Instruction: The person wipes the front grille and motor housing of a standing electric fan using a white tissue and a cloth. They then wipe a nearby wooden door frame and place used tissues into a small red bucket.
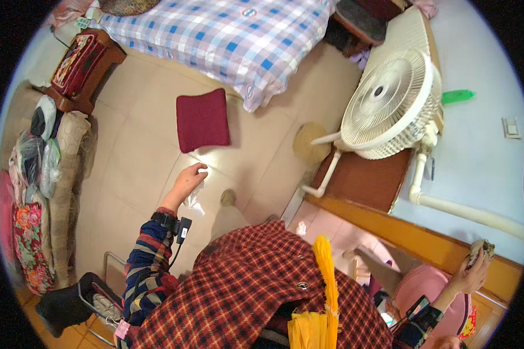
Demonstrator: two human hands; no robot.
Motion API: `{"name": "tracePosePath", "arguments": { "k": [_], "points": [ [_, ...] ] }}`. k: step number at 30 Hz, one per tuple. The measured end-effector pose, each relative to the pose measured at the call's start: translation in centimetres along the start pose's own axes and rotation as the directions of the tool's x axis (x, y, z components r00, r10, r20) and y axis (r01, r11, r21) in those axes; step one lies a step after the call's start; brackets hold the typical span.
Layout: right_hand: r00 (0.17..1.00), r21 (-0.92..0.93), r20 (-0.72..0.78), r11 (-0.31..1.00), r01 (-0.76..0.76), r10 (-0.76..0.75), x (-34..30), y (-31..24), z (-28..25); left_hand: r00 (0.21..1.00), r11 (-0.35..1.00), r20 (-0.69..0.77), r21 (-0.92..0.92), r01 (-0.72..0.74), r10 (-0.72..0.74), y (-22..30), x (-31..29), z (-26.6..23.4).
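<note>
By wooden frame [390, 224]: rag [482, 250] juts past right hand [469, 276] (axis unclear).

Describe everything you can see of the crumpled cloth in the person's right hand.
The crumpled cloth is small, mottled grey-brown and soft-looking, bunched into uneven folds. The right hand grips its lower part, leaving the top exposed. In the picture it overlaps the yellow-brown wooden frame and pale wall; contact with either can't be confirmed.

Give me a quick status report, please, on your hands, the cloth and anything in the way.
Left hand empty, over tiled floor. Right hand gripping crumpled cloth at door frame. White pipe nearby, not touching cloth.
</note>
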State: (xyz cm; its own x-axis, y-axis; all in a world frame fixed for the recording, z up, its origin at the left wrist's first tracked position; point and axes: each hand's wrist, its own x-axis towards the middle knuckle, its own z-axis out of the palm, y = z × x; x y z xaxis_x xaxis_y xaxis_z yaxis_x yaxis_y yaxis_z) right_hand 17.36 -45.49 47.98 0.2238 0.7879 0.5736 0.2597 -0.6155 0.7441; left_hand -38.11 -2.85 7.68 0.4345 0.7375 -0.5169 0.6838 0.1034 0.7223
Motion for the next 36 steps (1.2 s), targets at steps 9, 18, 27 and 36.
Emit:
{"name": "tracePosePath", "arguments": {
  "k": [9,18,27,36],
  "points": [
    [0.968,0.521,-0.249,0.847,0.104,0.035,1.7,-2.4,-2.3,0.998,0.984,0.041,0.170,-0.060,0.053,1.9,-2.4,4.0],
    [0.811,0.944,0.325,0.118,-0.307,-0.487,-4.7,-27.1,-3.1,0.995,0.906,-0.051,-0.418,0.058,-0.087,-7.0,4.8,6.9],
    [0.331,0.773,0.568,0.349,-0.530,-0.754,-16.0,-39.1,-4.6,0.873,-0.047,0.194,-0.980,0.194,-0.448,-18.0,19.9,13.5],
    [-0.053,0.590,0.654,0.552,-0.590,-0.755,-23.6,-41.9,-5.2,0.877,-0.023,-0.021,-0.999,-0.037,-0.480,-25.3,32.1,18.2]
  ]
}}
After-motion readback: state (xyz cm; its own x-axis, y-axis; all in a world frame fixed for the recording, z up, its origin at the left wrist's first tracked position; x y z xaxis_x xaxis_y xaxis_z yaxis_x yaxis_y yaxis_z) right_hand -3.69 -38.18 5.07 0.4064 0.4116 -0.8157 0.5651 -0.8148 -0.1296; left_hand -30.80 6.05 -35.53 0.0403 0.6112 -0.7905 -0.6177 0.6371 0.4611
